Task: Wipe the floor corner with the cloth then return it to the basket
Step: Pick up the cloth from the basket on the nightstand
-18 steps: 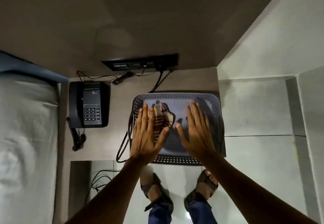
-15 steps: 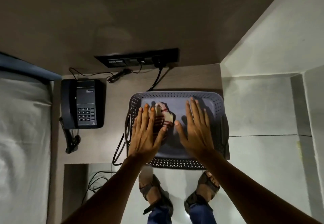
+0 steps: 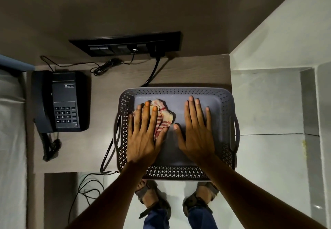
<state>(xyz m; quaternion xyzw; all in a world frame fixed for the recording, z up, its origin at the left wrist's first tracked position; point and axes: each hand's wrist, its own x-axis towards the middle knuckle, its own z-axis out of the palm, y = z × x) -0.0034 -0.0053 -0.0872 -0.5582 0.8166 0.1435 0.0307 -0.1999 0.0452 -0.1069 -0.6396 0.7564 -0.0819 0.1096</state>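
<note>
- Cloth lies crumpled in the basket, left half.
- Left hand flat over it, fingers spread, no grasp.
- Right hand flat, empty, beside the cloth.

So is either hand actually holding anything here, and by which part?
Nothing is held. The left hand is spread flat over the cloth in the basket; the right hand is open, flat over the bare basket floor.

Both hands hover flat, fingers spread, over a grey basket on a shelf. The left hand covers part of a red-striped cloth; the right hand is beside it.
</note>
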